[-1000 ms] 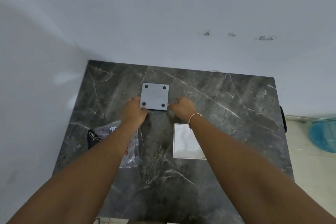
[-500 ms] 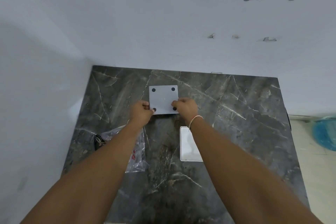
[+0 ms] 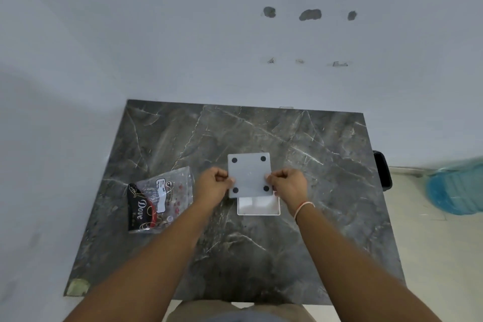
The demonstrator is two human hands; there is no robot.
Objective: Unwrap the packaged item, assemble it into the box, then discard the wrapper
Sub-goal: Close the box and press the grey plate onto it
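Observation:
A grey square box part (image 3: 249,175) with a black round foot at each corner is held above the dark marble table (image 3: 313,217). My left hand (image 3: 213,185) pinches its left edge and my right hand (image 3: 288,185) pinches its right edge. Under its near edge lies a white tray-like box half (image 3: 258,207), partly hidden by the grey part. A clear plastic wrapper (image 3: 167,191) lies on the table to the left, on top of a black Dove packet (image 3: 139,210).
A white wall rises behind the table and on the left. A black chair edge (image 3: 383,170) shows past the table's right side, with a blue plastic bag (image 3: 456,191) on the floor further right. A greenish patch (image 3: 75,287) marks the table's near left corner.
Both hands have brought the grey part back toward me and to the right, so it now overlaps the white box half. The view has tilted down, showing more of the table and the wrapper.

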